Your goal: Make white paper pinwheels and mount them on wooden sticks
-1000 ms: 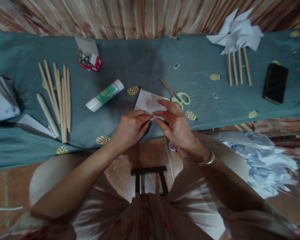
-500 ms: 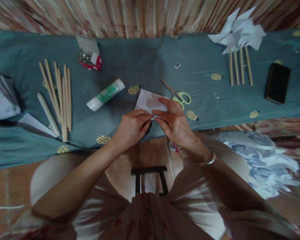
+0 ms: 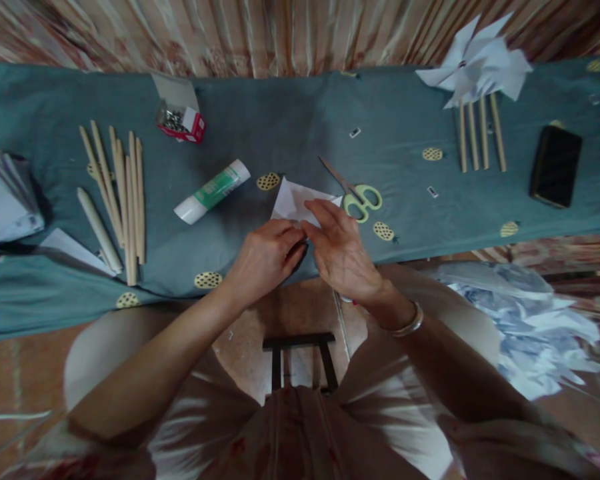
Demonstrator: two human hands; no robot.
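left hand (image 3: 263,259): pinching paper (image 3: 291,199) | right hand (image 3: 345,261): flatter than earlier, fingers straighter over paper | right grip: cannot tell

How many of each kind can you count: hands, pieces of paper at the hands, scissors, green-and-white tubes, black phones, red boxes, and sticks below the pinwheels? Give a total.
Hands (left hand, right hand): 2
White paper: 1
Scissors: 1
Tube: 1
Phone: 1
Red box: 1
Sticks below the pinwheels: 4
Total: 11
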